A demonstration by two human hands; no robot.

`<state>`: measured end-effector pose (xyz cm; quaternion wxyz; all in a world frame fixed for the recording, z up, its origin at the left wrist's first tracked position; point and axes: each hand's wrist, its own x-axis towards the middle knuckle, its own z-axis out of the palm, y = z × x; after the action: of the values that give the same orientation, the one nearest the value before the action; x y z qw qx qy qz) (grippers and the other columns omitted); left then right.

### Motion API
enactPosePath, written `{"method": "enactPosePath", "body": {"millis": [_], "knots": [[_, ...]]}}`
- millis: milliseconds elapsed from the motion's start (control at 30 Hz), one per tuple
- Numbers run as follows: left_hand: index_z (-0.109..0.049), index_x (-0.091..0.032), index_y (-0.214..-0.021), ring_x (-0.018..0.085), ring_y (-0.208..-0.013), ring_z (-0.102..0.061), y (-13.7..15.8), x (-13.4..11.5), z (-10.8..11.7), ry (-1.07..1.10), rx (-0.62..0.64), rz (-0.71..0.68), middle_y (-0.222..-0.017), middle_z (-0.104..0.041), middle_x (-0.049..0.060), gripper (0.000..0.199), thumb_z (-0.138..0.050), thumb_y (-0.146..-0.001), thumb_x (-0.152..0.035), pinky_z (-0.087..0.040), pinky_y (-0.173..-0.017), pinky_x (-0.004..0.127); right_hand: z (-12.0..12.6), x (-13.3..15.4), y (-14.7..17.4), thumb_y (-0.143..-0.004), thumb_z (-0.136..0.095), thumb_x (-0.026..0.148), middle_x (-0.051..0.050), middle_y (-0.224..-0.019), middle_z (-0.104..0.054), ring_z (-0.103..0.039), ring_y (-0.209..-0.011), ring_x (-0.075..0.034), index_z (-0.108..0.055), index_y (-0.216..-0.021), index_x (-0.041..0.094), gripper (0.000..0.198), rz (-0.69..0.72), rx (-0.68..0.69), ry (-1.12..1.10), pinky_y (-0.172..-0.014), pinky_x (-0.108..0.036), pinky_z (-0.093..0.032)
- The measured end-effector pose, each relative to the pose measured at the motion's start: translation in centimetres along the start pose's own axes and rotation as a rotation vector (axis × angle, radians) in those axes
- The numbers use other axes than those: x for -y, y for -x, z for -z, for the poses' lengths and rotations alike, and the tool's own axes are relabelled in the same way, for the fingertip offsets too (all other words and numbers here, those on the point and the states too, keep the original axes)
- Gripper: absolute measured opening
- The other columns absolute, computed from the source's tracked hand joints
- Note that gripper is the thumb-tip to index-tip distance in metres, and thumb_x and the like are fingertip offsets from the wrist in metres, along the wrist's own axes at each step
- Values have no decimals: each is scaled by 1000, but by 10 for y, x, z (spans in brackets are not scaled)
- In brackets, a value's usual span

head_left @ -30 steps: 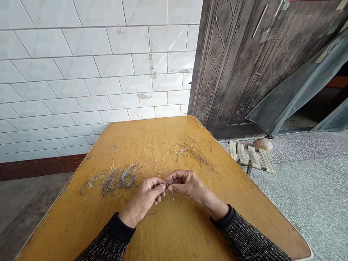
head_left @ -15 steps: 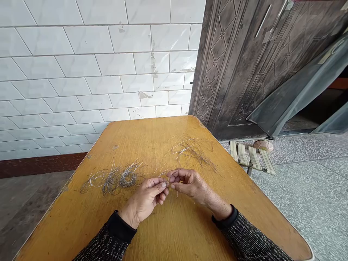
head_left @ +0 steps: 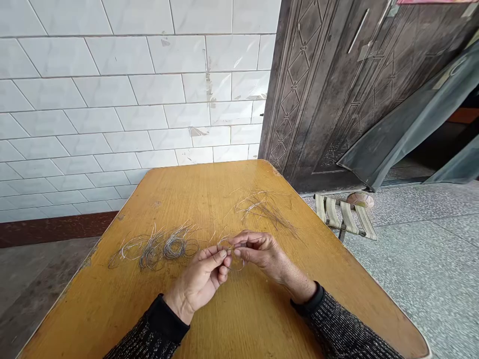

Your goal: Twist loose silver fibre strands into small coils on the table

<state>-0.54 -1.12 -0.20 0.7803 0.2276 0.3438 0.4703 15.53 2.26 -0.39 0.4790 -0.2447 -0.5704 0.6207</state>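
My left hand [head_left: 204,279] is closed, pinching a thin wire [head_left: 237,270] between thumb and forefinger above the middle of the table. My right hand [head_left: 268,257] meets it from the right, its thumb and fingers closed on the same wire. Part of the wire bends in a small loop below the fingertips, while its ends are too fine to follow. Left of my hands lie several coils of thin grey wire [head_left: 175,248], some overlapping. Beyond my right hand is a loose spread of wire lengths [head_left: 275,214].
The yellow wooden table [head_left: 194,192] reaches to a white tiled wall [head_left: 123,89]. To the right are a dark carved door [head_left: 318,89], a grey curtain [head_left: 404,134] and a low strap-seated folding stool [head_left: 346,217] on the speckled floor.
The fingers of my right hand have shifted slightly around the wire, and a small loop now shows below the fingertips. My left hand keeps its pinch. The view has tilted slightly.
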Motion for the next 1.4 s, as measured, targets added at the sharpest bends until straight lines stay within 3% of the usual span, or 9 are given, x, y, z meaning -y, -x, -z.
{"method": "enactPosePath", "body": {"millis": [433,567,733,933,1133,1267,1400], "knots": [[-66,-10,-73,1,-50,-47,-1,1,-4,72,73,-59,-61,-56,-1,16,-76,-61,-12,-38,-48,10,-4,-5,-4,-59,-76,28,0,-67,-66,-58,-57,-9,-72,-76,21,18,-65,-65,-163,-49,-19,-47],[-64,-11,-75,1,-47,-45,1,-5,1,-85,81,-40,-61,-55,-1,13,-72,-67,-17,-35,-44,12,-4,-2,-2,-59,-76,28,0,-64,-66,-54,-51,-7,-71,-76,19,19,-132,-32,-139,-48,-19,-45],[-61,-12,-74,-1,-36,-31,3,-16,4,-340,196,82,-65,-57,0,14,-64,-73,-26,-17,-34,14,-1,7,1,-61,-75,30,1,-59,-64,-52,-50,-6,-71,-75,17,20,-218,80,-56,-47,-18,-42],[-60,-12,-71,0,-40,-38,1,-14,6,-342,109,148,-58,-53,-2,22,-72,-66,-29,-21,-37,14,-1,5,1,-62,-74,32,1,-61,-64,-52,-50,-6,-70,-75,17,21,-205,106,-29,-50,-20,-42],[-56,-14,-67,3,-42,-41,0,-9,4,-411,18,-40,-55,-55,-2,22,-72,-64,-30,-23,-40,16,-4,4,-1,-61,-74,35,2,-61,-63,-49,-50,-6,-69,-75,18,22,-140,22,23,-50,-20,-38],[-55,-15,-66,6,-44,-46,2,-8,0,-562,-72,-169,-56,-57,-2,21,-67,-68,-32,-30,-43,19,-3,4,-2,-65,-69,43,3,-52,-54,-42,-47,-6,-63,-60,16,28,-91,-117,127,-46,-20,-34],[-56,-15,-66,8,-47,-48,3,-8,-2,-634,-73,-233,-58,-58,-1,22,-65,-70,-34,-34,-47,21,2,6,-2,-67,-65,48,4,-46,-47,-37,-41,-5,-56,-51,16,37,-118,-170,184,-41,-19,-30]]}}
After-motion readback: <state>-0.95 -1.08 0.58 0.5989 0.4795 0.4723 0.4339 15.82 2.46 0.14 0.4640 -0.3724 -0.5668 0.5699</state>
